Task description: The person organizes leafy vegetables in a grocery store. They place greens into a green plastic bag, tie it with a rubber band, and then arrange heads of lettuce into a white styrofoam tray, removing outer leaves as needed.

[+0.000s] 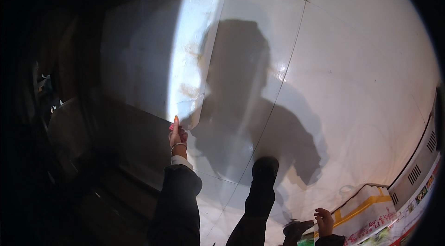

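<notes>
My left hand [178,136], with a bracelet at the wrist, grips the near edge of a large pale slab or lid [193,44]. The thumb lies along the slab's near corner. A bright strip of light crosses the slab and shows brownish stains; its left part is in deep shade. My right hand [324,220] hangs low at the bottom right with fingers apart and holds nothing. It is nearest to a white box with yellow tape and red printing [365,207], and I cannot tell whether it touches it.
Pale floor tiles [347,65] with dark joints spread ahead, under my shadow. My black shoe [265,167] stands in the middle, the other [297,229] near the box. A white vented cabinet or appliance [413,174] borders the right. The left side is very dark.
</notes>
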Demonstrator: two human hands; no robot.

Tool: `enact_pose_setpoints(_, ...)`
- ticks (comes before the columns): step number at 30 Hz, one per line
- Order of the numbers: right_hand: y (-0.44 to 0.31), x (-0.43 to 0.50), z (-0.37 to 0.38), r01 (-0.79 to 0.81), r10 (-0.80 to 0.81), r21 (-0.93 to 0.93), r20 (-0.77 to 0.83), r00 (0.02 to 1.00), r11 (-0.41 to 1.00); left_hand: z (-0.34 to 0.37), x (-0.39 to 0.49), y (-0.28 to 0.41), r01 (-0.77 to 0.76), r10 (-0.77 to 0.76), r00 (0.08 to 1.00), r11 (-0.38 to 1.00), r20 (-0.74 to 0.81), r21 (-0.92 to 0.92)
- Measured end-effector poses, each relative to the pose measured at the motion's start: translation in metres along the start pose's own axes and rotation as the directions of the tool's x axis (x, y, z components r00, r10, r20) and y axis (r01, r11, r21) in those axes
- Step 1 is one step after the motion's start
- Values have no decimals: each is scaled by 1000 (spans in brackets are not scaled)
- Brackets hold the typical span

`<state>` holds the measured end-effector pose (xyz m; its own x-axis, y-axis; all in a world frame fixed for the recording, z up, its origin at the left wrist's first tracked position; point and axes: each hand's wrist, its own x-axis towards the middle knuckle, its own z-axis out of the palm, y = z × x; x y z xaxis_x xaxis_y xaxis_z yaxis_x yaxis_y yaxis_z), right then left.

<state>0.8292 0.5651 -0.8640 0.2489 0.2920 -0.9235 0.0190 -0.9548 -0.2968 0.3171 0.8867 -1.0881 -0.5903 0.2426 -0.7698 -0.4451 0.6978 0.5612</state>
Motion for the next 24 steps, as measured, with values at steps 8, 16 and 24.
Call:
enact_pose_setpoints(8, -39, -34, 8, 21, -6, 136, -110, 994, 990, 36, -136, 6, 133, -12, 950, 920, 313, -369)
enact_pose_setpoints(16, -142, -93, -49, 631, -787, -470, -336, 518, 617, -36, -517, 4, 305, -333, 809, 942, 484, 137)
enact_pose_setpoints(24, -95, -242, -284, 717, -810, -454, -523, 266, 529, -52, -771, 19, -44, -301, 391, 938, 870, 345)
